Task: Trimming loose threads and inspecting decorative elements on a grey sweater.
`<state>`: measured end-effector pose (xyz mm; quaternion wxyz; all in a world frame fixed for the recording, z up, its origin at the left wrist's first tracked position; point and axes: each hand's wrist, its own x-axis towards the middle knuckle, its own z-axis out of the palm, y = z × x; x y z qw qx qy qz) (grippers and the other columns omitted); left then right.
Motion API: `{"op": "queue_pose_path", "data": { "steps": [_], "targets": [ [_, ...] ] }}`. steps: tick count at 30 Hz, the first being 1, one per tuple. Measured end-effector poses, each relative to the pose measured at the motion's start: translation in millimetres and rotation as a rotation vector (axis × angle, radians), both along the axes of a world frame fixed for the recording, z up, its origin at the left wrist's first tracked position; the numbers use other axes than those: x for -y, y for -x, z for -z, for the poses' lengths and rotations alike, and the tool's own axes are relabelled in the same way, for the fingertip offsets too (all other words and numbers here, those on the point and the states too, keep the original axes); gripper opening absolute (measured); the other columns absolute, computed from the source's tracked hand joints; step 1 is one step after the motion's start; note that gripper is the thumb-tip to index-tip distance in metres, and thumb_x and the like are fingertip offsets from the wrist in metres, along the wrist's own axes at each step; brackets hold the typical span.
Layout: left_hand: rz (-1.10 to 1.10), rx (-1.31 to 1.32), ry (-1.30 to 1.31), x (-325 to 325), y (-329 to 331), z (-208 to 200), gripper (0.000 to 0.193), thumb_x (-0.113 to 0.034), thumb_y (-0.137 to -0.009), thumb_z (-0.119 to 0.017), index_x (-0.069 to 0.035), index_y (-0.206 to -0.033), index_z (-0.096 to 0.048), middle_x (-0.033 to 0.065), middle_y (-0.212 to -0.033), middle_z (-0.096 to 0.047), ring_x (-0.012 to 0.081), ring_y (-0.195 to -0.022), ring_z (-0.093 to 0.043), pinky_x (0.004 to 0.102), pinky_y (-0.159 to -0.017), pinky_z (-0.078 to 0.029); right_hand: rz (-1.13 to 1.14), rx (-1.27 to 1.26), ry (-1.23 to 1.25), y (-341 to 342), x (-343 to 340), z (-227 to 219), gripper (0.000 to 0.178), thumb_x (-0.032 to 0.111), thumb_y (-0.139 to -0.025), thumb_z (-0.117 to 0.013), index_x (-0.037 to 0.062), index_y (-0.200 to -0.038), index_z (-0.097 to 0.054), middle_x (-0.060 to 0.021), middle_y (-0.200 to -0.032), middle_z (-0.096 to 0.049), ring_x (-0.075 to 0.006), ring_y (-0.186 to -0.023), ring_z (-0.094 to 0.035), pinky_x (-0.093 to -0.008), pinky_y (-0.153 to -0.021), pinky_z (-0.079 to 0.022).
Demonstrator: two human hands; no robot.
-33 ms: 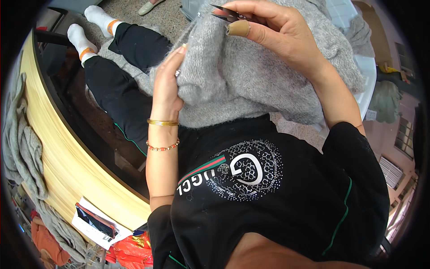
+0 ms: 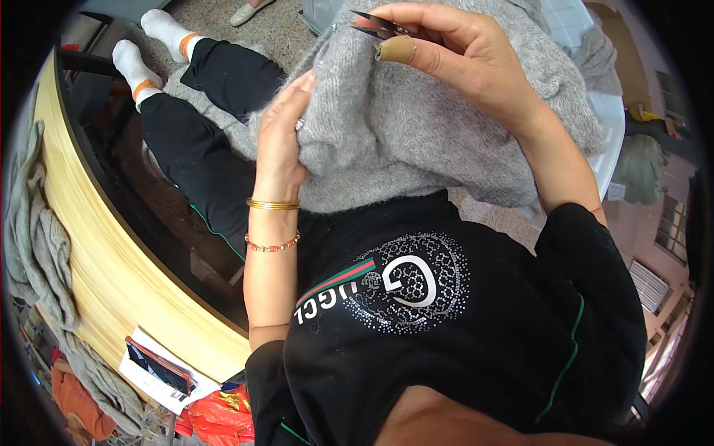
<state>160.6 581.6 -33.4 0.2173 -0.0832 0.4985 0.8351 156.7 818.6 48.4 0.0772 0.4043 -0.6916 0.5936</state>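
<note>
A fuzzy grey knitted garment [image 2: 446,141] lies bunched over my lap. My left hand [image 2: 282,137] is closed on a fold of it, with the thumb pointing up along the knit. Above the fold, my right hand [image 2: 480,70] grips small black thread snips [image 2: 378,28] between thumb and fingers. Their two pointed tips are apart and aim left, near the top of the fold. On the right thumb sits a tan finger cover [image 2: 396,48]. Whether the tips touch the yarn I cannot tell.
A curved wooden table edge [image 2: 111,245] runs along the left, bearing grey knitwear [image 2: 37,223] and a phone [image 2: 158,366] on white paper. Below is a red plastic bag [image 2: 219,416]. A pale blue plastic bin [image 2: 606,123] stands beyond the garment at right.
My left hand and the fold it holds have shifted very slightly to the right. My right hand and the snips stay almost where they were.
</note>
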Motion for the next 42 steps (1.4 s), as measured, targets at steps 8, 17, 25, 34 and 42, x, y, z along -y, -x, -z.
{"op": "queue_pose_path", "data": {
  "steps": [8,17,25,34,42],
  "targets": [
    [-0.015,-0.139,-0.090,-3,-2,3,0.037,-0.015,-0.102,-0.063,0.004,-0.134,-0.064,0.0098,-0.124,-0.072,0.0135,-0.109,-0.068,0.0282,-0.096,-0.052,0.008,-0.065,-0.046,3,0,2,0.036,0.011,-0.096,-0.074,-0.0012,-0.130,-0.067,-0.0076,-0.119,-0.072,-0.0123,-0.107,-0.063,-0.0277,-0.094,-0.050],
    [0.030,0.026,-0.244,-6,-10,2,0.028,-0.017,-0.102,-0.065,0.002,-0.123,-0.069,0.0090,-0.115,-0.075,0.0133,-0.100,-0.071,0.0283,-0.090,-0.055,0.153,0.190,-0.126,-12,3,-3,0.037,0.011,-0.097,-0.072,0.0014,-0.132,-0.066,-0.0061,-0.116,-0.072,-0.0104,-0.102,-0.065,-0.0250,-0.089,-0.051],
    [-0.176,-0.249,-0.225,-3,-19,-19,0.027,-0.013,-0.103,-0.064,0.002,-0.126,-0.067,0.0079,-0.117,-0.073,0.0118,-0.104,-0.068,0.0276,-0.094,-0.054,0.315,0.448,-0.253,-18,4,-9,0.039,0.014,-0.098,-0.071,0.0009,-0.133,-0.065,-0.0071,-0.123,-0.072,-0.0112,-0.110,-0.066,-0.0255,-0.095,-0.053],
    [0.133,-0.556,-0.141,7,-41,-51,0.023,-0.011,-0.095,-0.071,0.004,-0.113,-0.072,0.0064,-0.101,-0.074,0.0143,-0.085,-0.067,0.0289,-0.080,-0.054,0.414,0.490,0.298,-5,-16,-44,0.047,0.014,-0.097,-0.072,0.0013,-0.139,-0.057,-0.0067,-0.110,-0.072,-0.0114,-0.099,-0.065,-0.0263,-0.089,-0.052],
    [0.845,-0.934,-0.433,-39,-63,-140,0.012,-0.005,-0.090,-0.073,0.005,-0.096,-0.074,0.0135,-0.081,-0.072,0.0276,-0.065,-0.062,0.0380,-0.062,-0.047,0.759,0.476,0.138,13,-111,-54,0.047,0.036,-0.096,-0.070,0.0057,-0.133,-0.067,0.0055,-0.087,-0.063,0.0004,-0.070,-0.047,-0.0180,-0.060,-0.035]
  ]
}}
